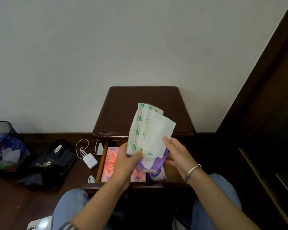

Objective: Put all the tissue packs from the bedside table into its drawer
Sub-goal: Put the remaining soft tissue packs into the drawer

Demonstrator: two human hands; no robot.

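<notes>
My left hand (125, 161) grips the lower end of a white-and-green tissue pack (139, 128), thumb across its front, and holds it upright above the open drawer (101, 161). My right hand (178, 155), with a silver bracelet (192, 170) at the wrist, pinches from the other side: the thumb presses a loose white tissue sheet (158, 135) and the fingers curl beside a purple tissue pack (156, 164), which is pressed under the white-and-green one.

In the drawer a pink tissue pack (110, 161) lies along its left wall, with a blue pack (155, 175) near its front. Just behind the drawer is the dark surface (143, 100) of the bedside table. Left of the drawer, on the floor, lie a white charger (90, 161), then a black bag (53, 161), and farthest off a waste bin (4, 146).
</notes>
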